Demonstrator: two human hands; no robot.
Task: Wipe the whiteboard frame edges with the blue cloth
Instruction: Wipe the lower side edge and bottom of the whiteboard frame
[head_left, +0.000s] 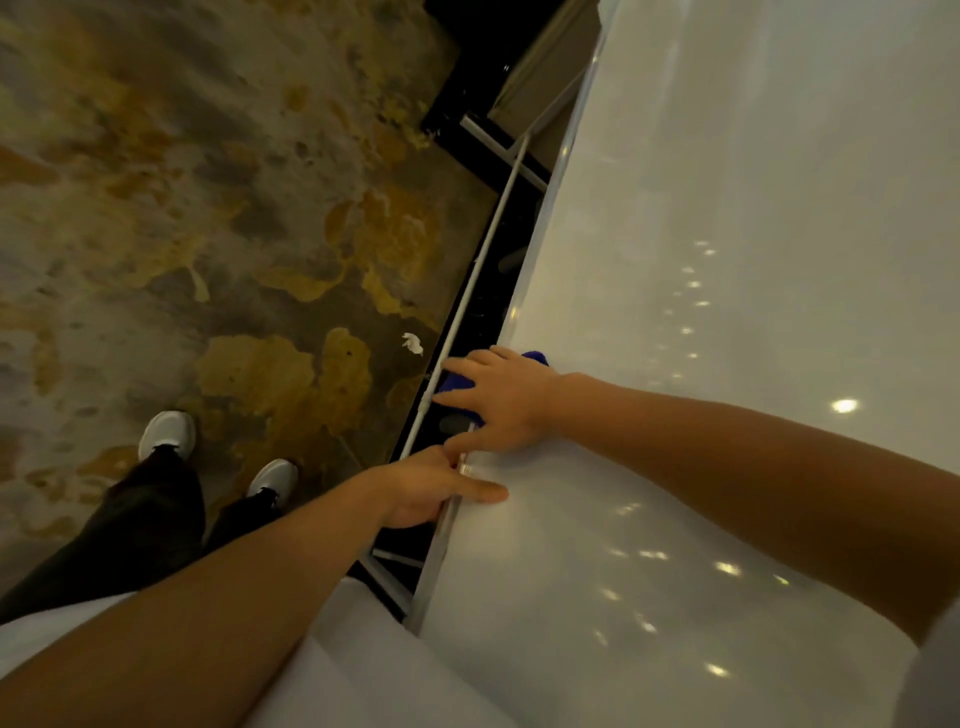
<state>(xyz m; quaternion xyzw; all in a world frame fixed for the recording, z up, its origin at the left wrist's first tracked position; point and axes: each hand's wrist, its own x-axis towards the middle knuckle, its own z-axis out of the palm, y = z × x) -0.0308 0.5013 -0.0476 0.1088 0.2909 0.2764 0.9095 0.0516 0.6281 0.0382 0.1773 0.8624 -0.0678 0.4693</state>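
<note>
The whiteboard (727, 312) fills the right side, seen steeply from above, its metal frame edge (540, 218) running diagonally down to the lower middle. My right hand (498, 400) presses the blue cloth (457, 384) over that edge; only small parts of the cloth show, under my fingers and behind my hand. Just below it, my left hand (431, 488) grips the same frame edge, thumb lying on the board face, fingers wrapped behind.
A thin white rail (467, 291) and dark stand parts (483, 140) run beside the frame. The mottled brown and grey floor (208, 208) lies at the left, with a small white scrap (413, 343) near the rail. My two white shoes (166, 434) stand lower left.
</note>
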